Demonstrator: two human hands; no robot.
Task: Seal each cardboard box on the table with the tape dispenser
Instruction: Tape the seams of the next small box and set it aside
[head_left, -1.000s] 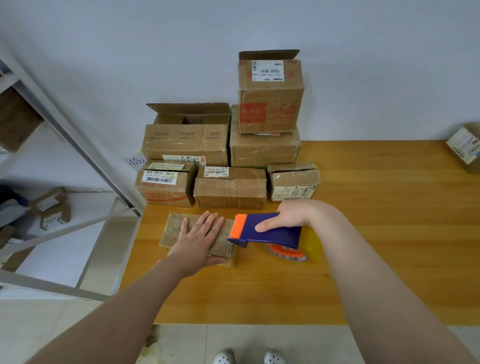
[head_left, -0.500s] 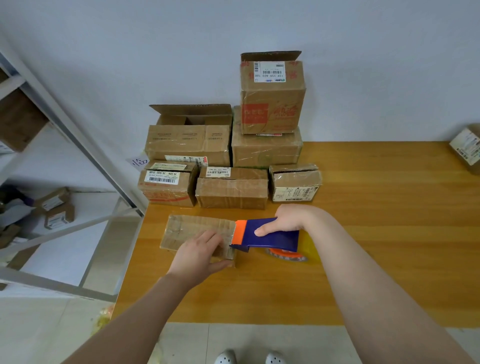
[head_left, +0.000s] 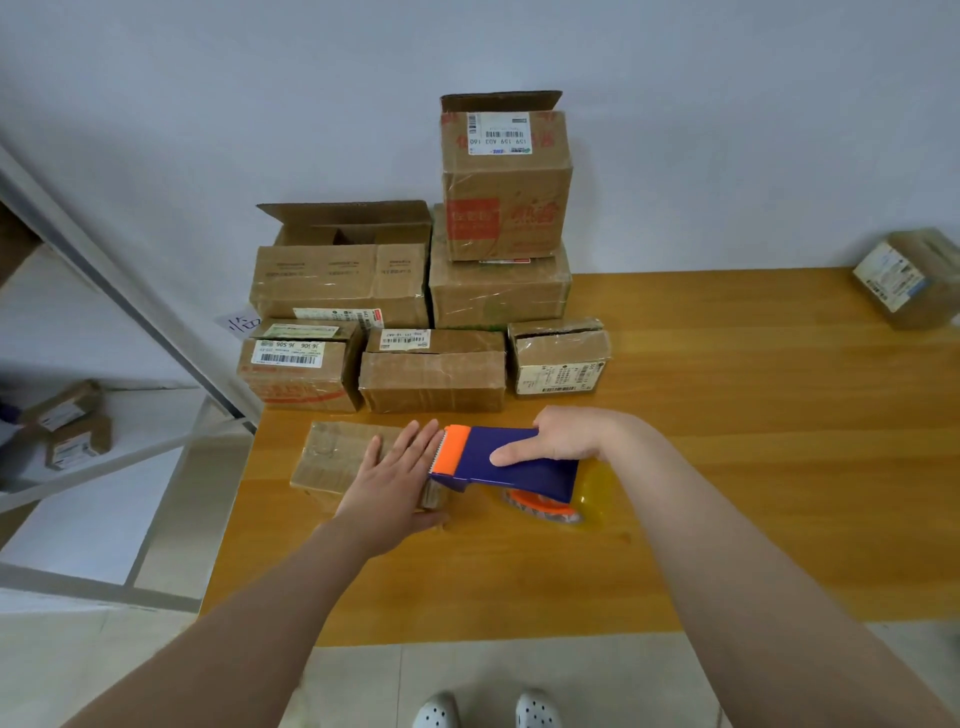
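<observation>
Flat box (head_left: 332, 460) lies near the table's (head_left: 727, 467) front-left edge, pressed flat by the left hand (head_left: 387, 480), fingers straight. Dispenser (head_left: 511, 462) is gripped by the right hand (head_left: 563, 434) at the box's right end. Boxes (head_left: 431, 382) are stacked behind.

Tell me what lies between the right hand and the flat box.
Head view: only the tape dispenser, gripped by the right hand, its orange end at the flat box, where the left hand presses flat.
</observation>
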